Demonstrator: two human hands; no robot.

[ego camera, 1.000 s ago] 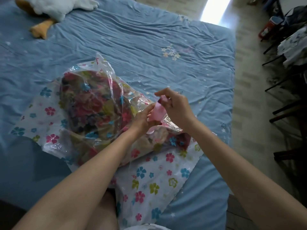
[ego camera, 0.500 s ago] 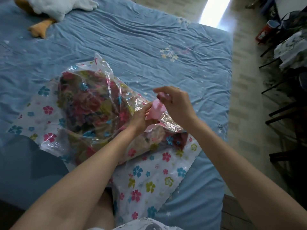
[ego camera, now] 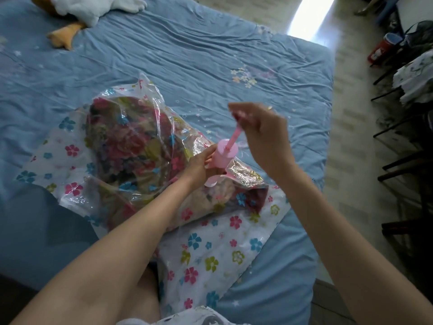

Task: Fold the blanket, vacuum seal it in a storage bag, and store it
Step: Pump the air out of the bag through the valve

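Nearby: plush toy (ego camera: 77, 10) on bed (ego camera: 210, 55); left hand (ego camera: 199, 165) grips pump (ego camera: 223, 158); right hand (ego camera: 262, 130) pinches plunger (ego camera: 235, 134)

Daylight glare on the floor (ego camera: 311, 17) (top centre); right hand (ego camera: 262, 130) motion-blurred, edges bowed.

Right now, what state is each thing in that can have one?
Pink hand pump: upright on bag, plunger rod pulled out.
Clear flowered storage bag: still puffy, blanket inside.
Floral blanket: bagged.
Left hand: gripping pump cylinder.
Right hand: gripping plunger handle.
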